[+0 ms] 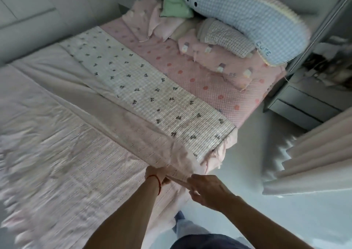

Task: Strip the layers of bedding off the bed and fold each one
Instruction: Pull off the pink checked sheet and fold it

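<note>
The pink sheet point(118, 119) lies folded lengthwise across the bed point(200, 81). Left hand point(155, 174) and right hand point(204, 188) both pinch its near end. Light and floppy, it probably handles best gripped at corners.

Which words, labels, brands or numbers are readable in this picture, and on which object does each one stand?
"cure": blue letters on the pale yellow end of the long blue checked pillow at the head of the bed; blurred, so it may be "cute".
Things on the bedside table: too blurred to show any text.
No other text is readable; the quilts and pillowcases show only patterns.
</note>
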Action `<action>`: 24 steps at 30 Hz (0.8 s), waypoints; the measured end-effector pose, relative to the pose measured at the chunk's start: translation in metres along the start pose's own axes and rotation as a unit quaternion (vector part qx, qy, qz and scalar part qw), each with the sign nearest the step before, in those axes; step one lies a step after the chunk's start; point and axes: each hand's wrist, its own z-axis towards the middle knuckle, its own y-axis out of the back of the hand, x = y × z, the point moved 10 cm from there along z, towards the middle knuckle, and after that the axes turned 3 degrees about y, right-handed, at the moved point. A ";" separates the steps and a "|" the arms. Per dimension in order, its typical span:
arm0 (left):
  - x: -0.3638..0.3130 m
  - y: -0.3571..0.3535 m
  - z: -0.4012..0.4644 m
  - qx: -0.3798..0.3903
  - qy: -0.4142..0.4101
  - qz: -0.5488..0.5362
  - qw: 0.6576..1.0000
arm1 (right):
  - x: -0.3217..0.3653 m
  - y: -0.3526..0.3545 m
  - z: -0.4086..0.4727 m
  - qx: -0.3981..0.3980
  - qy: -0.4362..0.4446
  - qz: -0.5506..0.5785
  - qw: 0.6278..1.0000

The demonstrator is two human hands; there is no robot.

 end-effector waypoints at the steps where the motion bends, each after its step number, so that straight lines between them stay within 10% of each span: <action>1: 0.010 0.009 -0.004 -0.006 -0.007 -0.006 1.000 | 0.007 -0.007 -0.003 -0.002 -0.006 0.001 1.000; 11: 0.096 0.152 -0.086 -0.101 -0.058 -0.010 0.993 | 0.161 -0.064 -0.028 -0.072 -0.037 0.003 0.997; 24: 0.185 0.244 -0.053 0.039 -0.023 0.058 0.997 | 0.248 -0.200 -0.064 -0.060 -0.247 0.050 0.966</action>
